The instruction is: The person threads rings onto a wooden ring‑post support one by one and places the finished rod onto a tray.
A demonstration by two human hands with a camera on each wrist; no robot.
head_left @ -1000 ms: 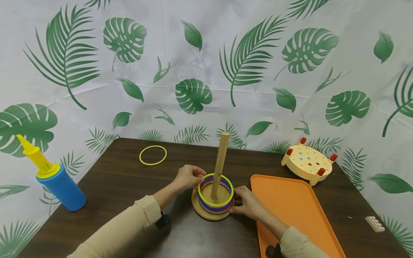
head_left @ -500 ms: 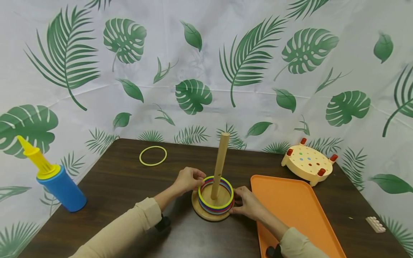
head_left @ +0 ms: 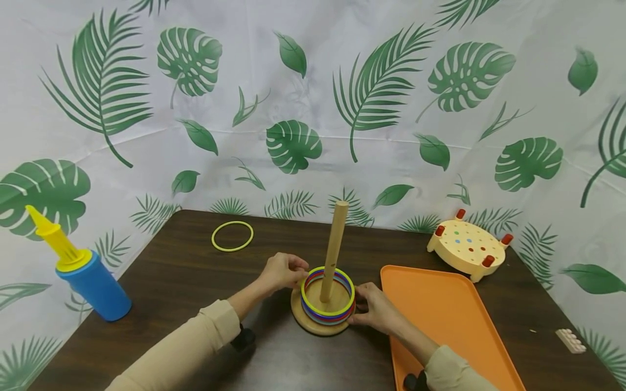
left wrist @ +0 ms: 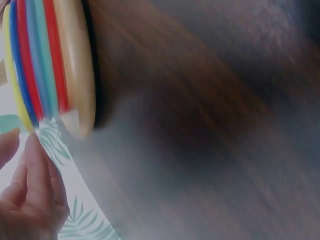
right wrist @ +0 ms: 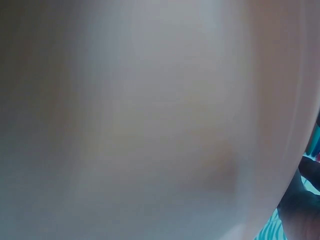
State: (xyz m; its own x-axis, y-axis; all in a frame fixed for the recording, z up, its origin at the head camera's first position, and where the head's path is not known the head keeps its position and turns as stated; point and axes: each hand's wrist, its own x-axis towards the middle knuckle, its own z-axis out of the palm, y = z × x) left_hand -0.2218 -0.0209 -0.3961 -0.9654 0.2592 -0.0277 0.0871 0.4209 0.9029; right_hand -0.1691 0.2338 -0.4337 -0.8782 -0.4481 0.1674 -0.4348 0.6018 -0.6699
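Observation:
Several coloured rings [head_left: 329, 313], a yellow one on top, lie stacked around a wooden peg [head_left: 335, 250] on a round wooden base [head_left: 320, 329]. At the stack's left side is my left hand [head_left: 281, 272], its fingertips right at the yellow ring's edge. The left wrist view shows a gap between its thumb [left wrist: 7, 145] and fingers [left wrist: 39, 167], beside the yellow ring [left wrist: 14, 80]. My right hand [head_left: 376, 309] holds the right side of the stack between thumb and bent fingers. In the right wrist view only part of that hand [right wrist: 302, 210] shows.
An orange tray [head_left: 440, 304] lies to the right, under the right forearm. Behind it is a cream pegboard with red legs [head_left: 467, 247]. A loose yellow ring [head_left: 232, 250] lies at back left, a blue and yellow hand pump [head_left: 100, 288] at far left. A small pale block [head_left: 569, 341] is far right.
My left hand has drawn slightly left, its fingertips parting from their pinch on the top yellow ring. The top ring sits slightly lower than before; the right hand stays in place.

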